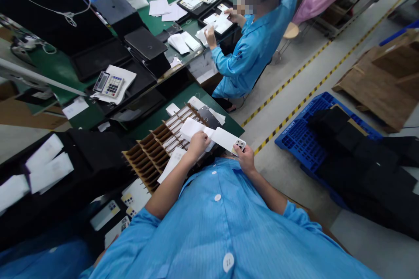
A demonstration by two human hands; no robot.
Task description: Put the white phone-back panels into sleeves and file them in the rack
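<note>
My left hand [198,141] is closed on a white paper sleeve [191,128] just above a brown cardboard divider box [153,150]. My right hand [245,157] pinches the camera end of a white phone case [227,140], held flat between both hands. The case's other end lies by my left fingers, at the mouth of the sleeve. The box's slots hold several white sleeved pieces. A dark sleeved piece [209,117] lies on the green bench beyond the box.
A calculator [109,83] rests on papers on the green bench. Black trays [98,59] and a stack of white sleeves [49,165] lie to the left. A co-worker in a blue coat [255,48] handles white sleeves further along. Blue pallet [301,135] sits on the floor.
</note>
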